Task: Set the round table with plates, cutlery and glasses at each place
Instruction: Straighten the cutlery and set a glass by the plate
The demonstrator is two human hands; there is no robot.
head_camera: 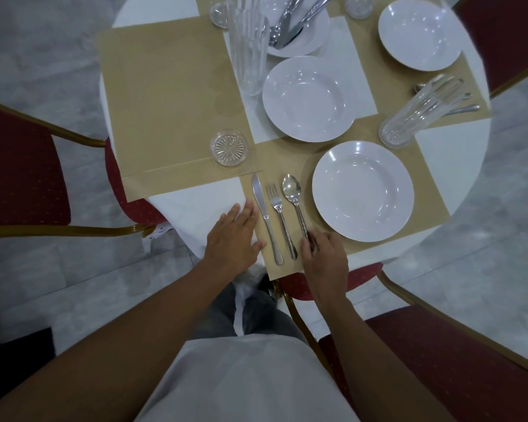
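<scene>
Right hand (323,254): lower centre, your fingers pinch the spoon (296,205) by its handle end.
Left hand (235,236): spread flat beside the knife (264,217).
Spoon: likely light, stiff, slick; hold the handle.
Plate (363,190): just right of it.

Shot from head height through one wide-angle lens, aimed forward and steeply down past the wearer's own chest. Near enough to take in both forearms at full length, with the left hand (237,231) and right hand (325,254) just below mid-frame. Beyond the hands, most of the round table (448,166) up to the top edge. Left and right of the hands, chairs (22,166) and floor (43,71), curved by the lens.
</scene>
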